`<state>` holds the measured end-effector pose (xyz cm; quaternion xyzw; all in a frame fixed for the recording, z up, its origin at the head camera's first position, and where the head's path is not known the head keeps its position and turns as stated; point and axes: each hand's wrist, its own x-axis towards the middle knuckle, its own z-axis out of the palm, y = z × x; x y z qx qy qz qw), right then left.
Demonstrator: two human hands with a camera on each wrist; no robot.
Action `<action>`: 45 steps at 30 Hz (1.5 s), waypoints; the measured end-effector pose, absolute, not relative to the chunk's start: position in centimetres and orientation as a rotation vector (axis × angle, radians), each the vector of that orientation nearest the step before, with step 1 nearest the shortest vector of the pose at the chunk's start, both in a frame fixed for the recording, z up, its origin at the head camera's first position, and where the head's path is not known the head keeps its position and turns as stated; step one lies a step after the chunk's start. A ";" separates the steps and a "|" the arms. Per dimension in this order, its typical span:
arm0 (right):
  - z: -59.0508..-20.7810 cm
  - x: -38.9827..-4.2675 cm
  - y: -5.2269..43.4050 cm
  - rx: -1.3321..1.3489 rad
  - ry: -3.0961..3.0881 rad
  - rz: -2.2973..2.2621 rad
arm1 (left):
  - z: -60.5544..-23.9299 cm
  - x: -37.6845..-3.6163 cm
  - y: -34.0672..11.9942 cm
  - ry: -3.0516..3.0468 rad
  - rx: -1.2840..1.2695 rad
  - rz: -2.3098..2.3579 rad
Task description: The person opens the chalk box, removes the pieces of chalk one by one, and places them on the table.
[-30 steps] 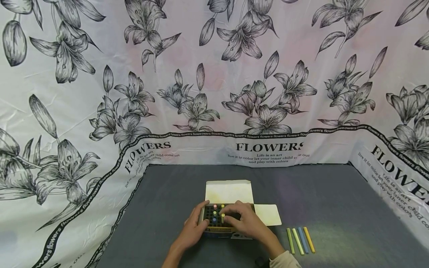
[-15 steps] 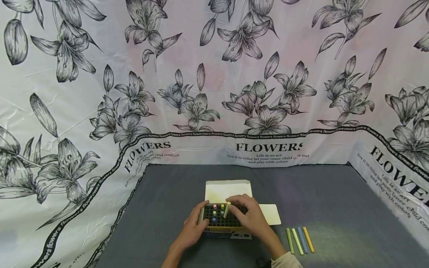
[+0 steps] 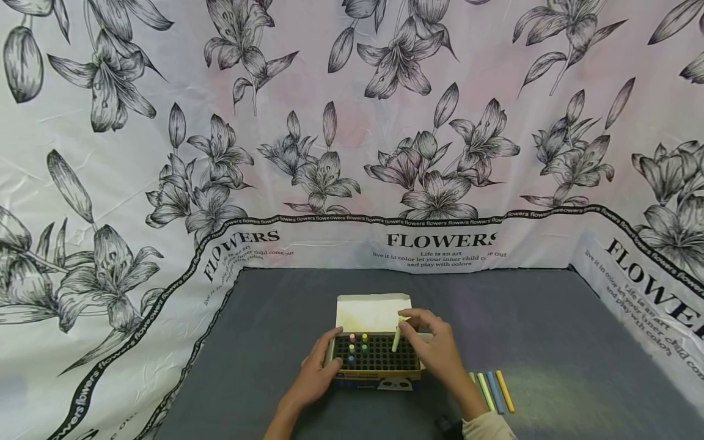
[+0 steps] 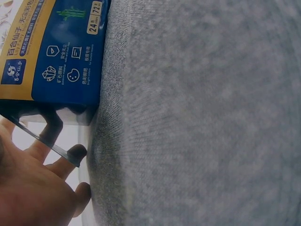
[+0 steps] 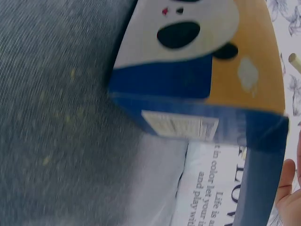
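A blue and yellow chalk box (image 3: pixel 379 374) stands open on the table, its top a black grid of holes. Several chalks, among them a pink one (image 3: pixel 352 337) and a blue one (image 3: pixel 351 360), sit in holes toward its left side. My left hand (image 3: pixel 312 374) grips the box's left end, thumb at the near corner and fingers reaching along the side. Over the right part of the grid, my right hand (image 3: pixel 434 347) pinches a pale yellow-green chalk stick (image 3: pixel 396 340) near its top, tilted slightly. In the right wrist view the box's printed panda end (image 5: pixel 178 35) fills much of the picture.
Loose chalk sticks lie side by side right of the box, including a yellow one (image 3: pixel 505 392) and a blue one (image 3: pixel 495 391); my right forearm partly covers them. The white lid flap (image 3: pixel 371 311) stands open behind. A flower-printed cloth (image 3: pixel 308 244) borders the grey table (image 3: pixel 286 293).
The right hand has drawn the pale chalk up out of the grid and carried it rightward over the box. The left hand keeps its place on the box.
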<state>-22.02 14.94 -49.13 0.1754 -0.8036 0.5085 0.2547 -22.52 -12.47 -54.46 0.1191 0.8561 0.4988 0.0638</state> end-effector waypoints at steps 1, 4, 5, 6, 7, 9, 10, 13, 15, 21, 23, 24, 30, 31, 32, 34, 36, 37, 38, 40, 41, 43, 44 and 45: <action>-49.1 -22.0 15.2 0.476 -2.174 1.389 | -54.5 -22.5 -12.5 2.588 0.356 1.506; -49.1 -22.1 15.9 0.498 -2.141 1.381 | -54.5 -22.6 -12.4 2.591 0.332 1.505; -49.2 -22.1 16.1 0.501 -2.134 1.378 | -54.6 -22.6 -12.4 2.592 0.325 1.503; -49.2 -22.1 16.3 0.497 -2.131 1.373 | -54.6 -22.6 -12.4 2.592 0.320 1.503; -49.2 -22.1 16.5 0.487 -2.131 1.377 | -54.6 -22.6 -12.4 2.590 0.316 1.502; -49.1 -21.9 16.9 0.463 -2.137 1.366 | -54.6 -22.6 -12.4 2.588 0.315 1.500; -49.0 -21.8 17.0 0.448 -2.140 1.361 | -54.6 -22.6 -12.4 2.588 0.315 1.500; -48.5 -21.4 17.2 0.419 -2.144 1.335 | -54.6 -22.5 -12.3 2.593 0.315 1.501; -48.1 -21.1 17.4 0.415 -2.138 1.325 | -54.6 -22.5 -12.3 2.597 0.319 1.503; -48.1 -20.9 18.5 0.410 -2.120 1.315 | -54.7 -22.5 -12.3 2.595 0.332 1.513; -48.5 -21.0 19.1 0.413 -2.121 1.293 | -54.7 -22.5 -12.3 2.595 0.332 1.515; -48.6 -21.1 19.5 0.416 -2.119 1.285 | -54.7 -22.5 -12.3 2.592 0.331 1.520; -49.5 -21.4 21.2 0.453 -2.121 1.258 | -54.6 -22.5 -12.2 2.591 0.322 1.523; -49.6 -21.4 21.4 0.452 -2.124 1.253 | -54.6 -22.5 -12.2 2.594 0.322 1.518; -49.7 -21.3 21.6 0.446 -2.128 1.252 | -54.6 -22.5 -12.2 2.596 0.322 1.514; -49.8 -21.3 22.1 0.439 -2.126 1.252 | -54.6 -22.4 -12.2 2.595 0.324 1.514; -49.8 -21.1 22.5 0.434 -2.118 1.250 | -54.6 -22.4 -12.3 2.595 0.332 1.515; -49.8 -21.1 22.8 0.432 -2.113 1.244 | -54.7 -22.4 -12.3 2.591 0.336 1.518; -49.8 -21.0 23.0 0.432 -2.107 1.243 | -54.7 -22.4 -12.3 2.588 0.339 1.517; -49.8 -20.8 23.5 0.433 -2.093 1.222 | -54.7 -22.5 -12.3 2.593 0.348 1.503; -49.7 -20.7 23.7 0.432 -2.091 1.217 | -54.7 -22.5 -12.4 2.592 0.352 1.500; -49.7 -20.5 24.3 0.429 -2.088 1.207 | -54.8 -22.5 -12.4 2.585 0.359 1.501; -49.7 -20.3 24.6 0.423 -2.090 1.204 | -54.8 -22.5 -12.4 2.582 0.360 1.501; -49.8 -20.2 24.9 0.414 -2.095 1.196 | -54.7 -22.5 -12.4 2.580 0.361 1.504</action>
